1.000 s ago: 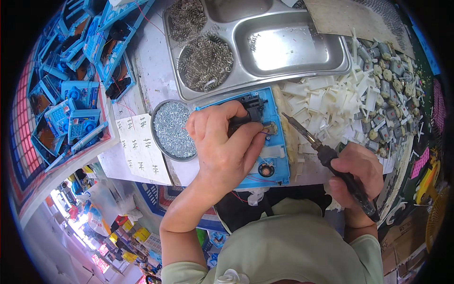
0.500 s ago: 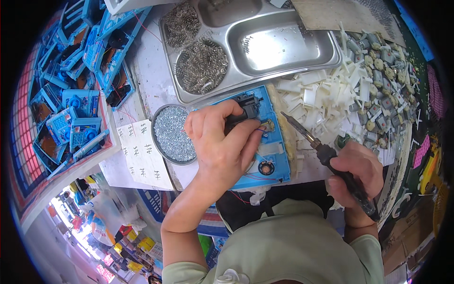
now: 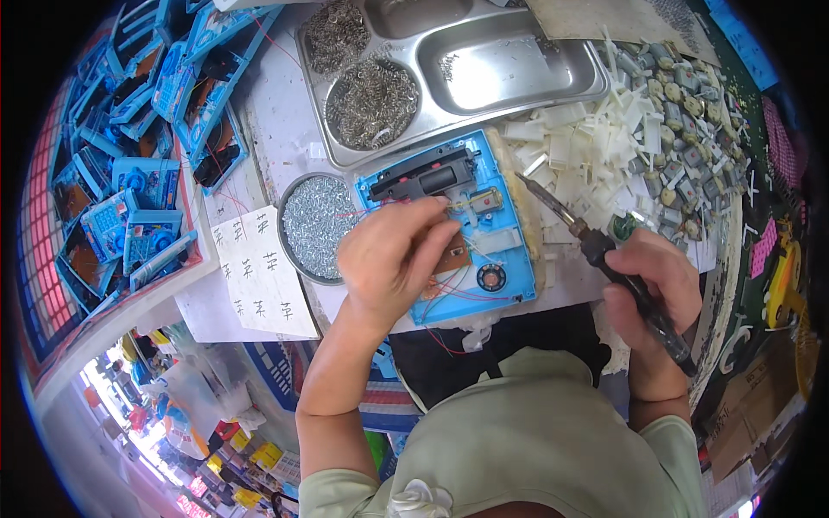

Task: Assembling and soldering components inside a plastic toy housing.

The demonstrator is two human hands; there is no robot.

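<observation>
A blue plastic casing (image 3: 511, 259) lies on the work surface in front of me, with a long black part (image 3: 423, 180) set along its far side. Also inside it are a small motor with a yellowish gearbox (image 3: 488, 201), a brown circuit board (image 3: 455, 255), a round speaker (image 3: 491, 277) and thin red wires. My left hand (image 3: 389, 250) reaches over the casing, thumb and forefinger pinched beside the motor; what sits between them is too small to make out. My right hand (image 3: 652, 285) grips a black-handled soldering iron (image 3: 596, 246), its metal tip pointing toward the casing without touching it.
A round bowl of small screws (image 3: 318, 226) stands left of the casing. Behind is a steel compartment tray (image 3: 518, 108) with springs. White plastic pieces (image 3: 570, 151) and small motors (image 3: 682, 129) are heaped at right. Blue casings (image 3: 129, 207) pile up at left, near a handwritten sheet (image 3: 268, 276).
My left hand has shifted off the black part, down and slightly left, uncovering it in the casing. The casing sits slightly higher in view. My right hand still holds the soldering iron in nearly the same place.
</observation>
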